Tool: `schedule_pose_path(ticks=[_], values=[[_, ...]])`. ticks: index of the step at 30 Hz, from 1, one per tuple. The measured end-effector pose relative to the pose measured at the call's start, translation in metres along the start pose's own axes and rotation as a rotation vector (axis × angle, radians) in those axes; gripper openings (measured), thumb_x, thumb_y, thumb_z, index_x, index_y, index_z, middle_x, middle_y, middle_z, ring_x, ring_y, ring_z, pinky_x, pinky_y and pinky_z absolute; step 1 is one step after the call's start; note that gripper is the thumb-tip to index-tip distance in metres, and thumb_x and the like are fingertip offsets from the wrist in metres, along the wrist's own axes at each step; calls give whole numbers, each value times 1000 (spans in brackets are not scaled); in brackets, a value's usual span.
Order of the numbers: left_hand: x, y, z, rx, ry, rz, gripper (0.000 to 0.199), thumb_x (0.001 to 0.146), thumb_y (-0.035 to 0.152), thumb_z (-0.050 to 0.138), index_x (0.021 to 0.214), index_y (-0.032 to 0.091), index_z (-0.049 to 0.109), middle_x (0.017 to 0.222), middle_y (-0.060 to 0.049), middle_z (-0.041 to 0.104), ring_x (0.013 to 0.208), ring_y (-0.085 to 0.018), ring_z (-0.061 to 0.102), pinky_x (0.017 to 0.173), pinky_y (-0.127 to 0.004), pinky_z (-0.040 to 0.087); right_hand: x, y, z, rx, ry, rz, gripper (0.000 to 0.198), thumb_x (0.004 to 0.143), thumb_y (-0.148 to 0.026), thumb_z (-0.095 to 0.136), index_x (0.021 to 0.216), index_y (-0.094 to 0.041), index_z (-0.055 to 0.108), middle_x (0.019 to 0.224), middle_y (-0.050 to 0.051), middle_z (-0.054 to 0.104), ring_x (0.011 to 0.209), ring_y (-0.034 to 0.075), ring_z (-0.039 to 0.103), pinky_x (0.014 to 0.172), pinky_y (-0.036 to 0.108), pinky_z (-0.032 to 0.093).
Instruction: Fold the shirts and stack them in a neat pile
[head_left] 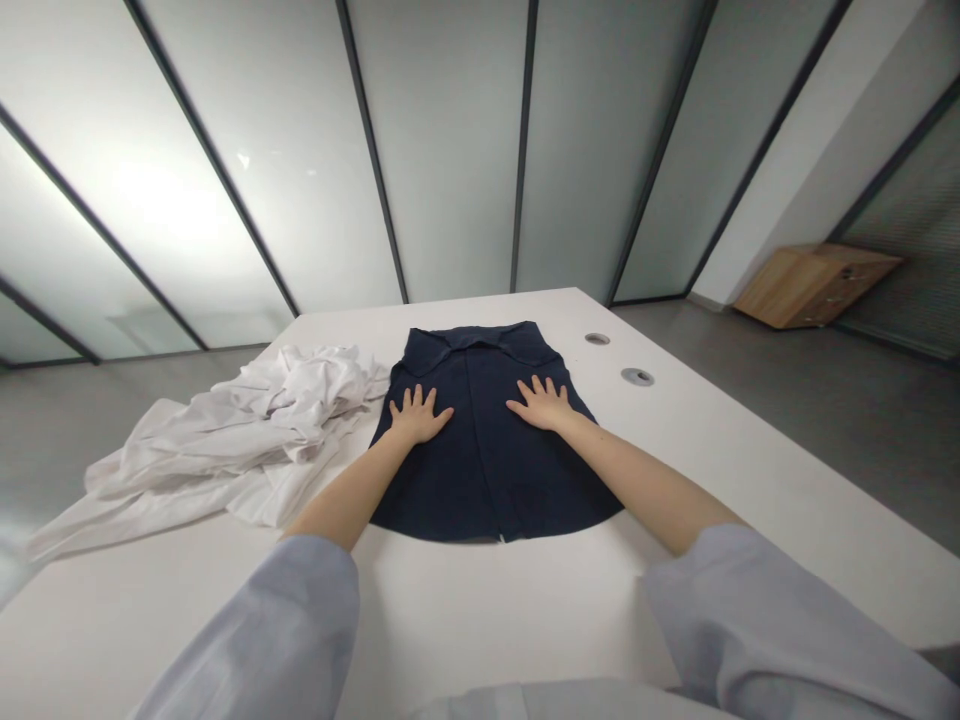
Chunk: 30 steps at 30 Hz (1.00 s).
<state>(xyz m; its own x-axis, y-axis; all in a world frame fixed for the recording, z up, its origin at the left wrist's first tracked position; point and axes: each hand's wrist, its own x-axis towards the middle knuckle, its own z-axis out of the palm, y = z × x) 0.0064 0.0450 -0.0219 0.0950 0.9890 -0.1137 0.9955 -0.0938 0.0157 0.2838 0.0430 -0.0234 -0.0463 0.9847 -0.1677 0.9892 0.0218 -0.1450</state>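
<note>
Dark blue cloth (439,480) is lying in the middle of a big white table (735,480), with a line running down its front. White cloth (255,430) is sitting in a messy heap just beside it, on the left. The left hand (420,418) and the right hand (546,406) are resting on the blue one, palms down. All their fingers are spreading out straight, not gripping anything. Two little round rings (637,377) are showing in the tabletop, over to the right.
</note>
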Motion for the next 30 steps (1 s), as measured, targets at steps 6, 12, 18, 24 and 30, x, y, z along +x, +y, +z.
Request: schedule_pose_path(ticks=[6, 12, 18, 24, 30], values=[[-22, 1, -3, 6, 17, -71, 87, 84, 78, 18, 153, 25, 24, 160, -12, 16, 143, -45, 15, 109, -65, 19, -15, 11, 1, -28, 51, -6, 81, 90, -70, 20, 154, -22, 22, 161, 11, 13, 145, 39, 11, 113, 58, 9], [-29, -5, -1, -9, 114, 8, 73, 91, 66, 26, 148, 22, 35, 157, -11, 28, 144, -33, 24, 114, -50, 24, -20, 15, 1, -42, 95, -38, 74, 92, -64, 24, 152, -22, 30, 160, 11, 21, 145, 35, 17, 114, 53, 15], [-30, -13, 0, -46, 122, 63, 67, 92, 61, 33, 145, 21, 41, 155, -10, 32, 143, -28, 28, 115, -46, 23, -18, 26, 2, -36, 136, -109, 69, 92, -59, 30, 148, -21, 37, 157, 10, 28, 144, 33, 21, 114, 49, 19], [-29, -12, 0, -56, 127, 72, 67, 92, 61, 34, 144, 21, 41, 155, -11, 32, 143, -29, 28, 115, -47, 23, -17, 27, 3, -33, 146, -122, 68, 92, -59, 32, 147, -20, 39, 156, 11, 30, 143, 33, 23, 113, 48, 21], [-29, -13, -1, -52, 133, 68, 65, 92, 61, 34, 144, 21, 42, 155, -11, 33, 143, -28, 29, 115, -47, 24, -19, 26, 0, -21, 145, -125, 67, 93, -58, 33, 147, -20, 40, 156, 12, 30, 143, 34, 24, 113, 49, 23]])
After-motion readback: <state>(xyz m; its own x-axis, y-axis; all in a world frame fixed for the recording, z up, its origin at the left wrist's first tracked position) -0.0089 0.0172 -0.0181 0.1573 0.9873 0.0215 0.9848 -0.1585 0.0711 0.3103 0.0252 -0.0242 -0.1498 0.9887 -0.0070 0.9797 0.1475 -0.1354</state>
